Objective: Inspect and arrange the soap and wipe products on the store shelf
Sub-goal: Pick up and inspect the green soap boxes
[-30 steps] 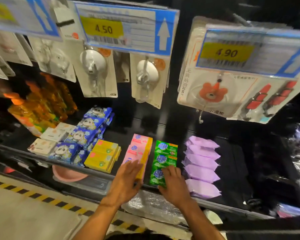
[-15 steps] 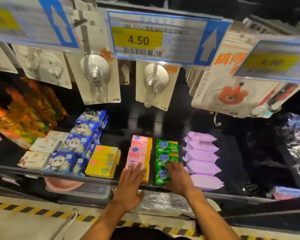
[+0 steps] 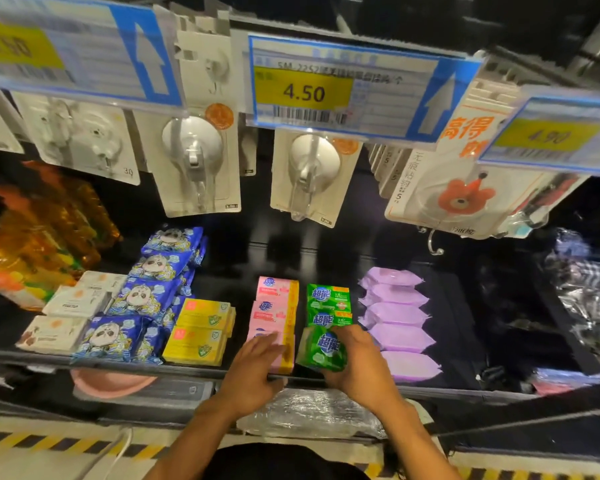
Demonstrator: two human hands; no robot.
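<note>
A front green soap pack (image 3: 323, 348) is tilted up off its row, and my right hand (image 3: 357, 365) grips it from the right side. Two more green soap packs (image 3: 328, 299) lie flat behind it. My left hand (image 3: 253, 365) rests with straight fingers on the front pack of the pink soap row (image 3: 278, 306). Purple wipe packs (image 3: 395, 317) lie in a row just right of the green soap. Yellow soap boxes (image 3: 201, 330) sit left of the pink row.
Blue panda-print wipe packs (image 3: 146, 296) and white boxes (image 3: 66, 317) fill the shelf's left part, with orange bottles (image 3: 32, 237) behind. The shelf's front rail (image 3: 118, 365) runs below the products. Price tags (image 3: 326, 95) and carded hooks (image 3: 194, 161) hang close overhead. Yellow-black floor tape (image 3: 32, 441) lies below.
My right hand has lifted and tilted the front green soap pack, which lay flat before. My left hand stays on the front pink pack. The camera has moved closer to the shelf.
</note>
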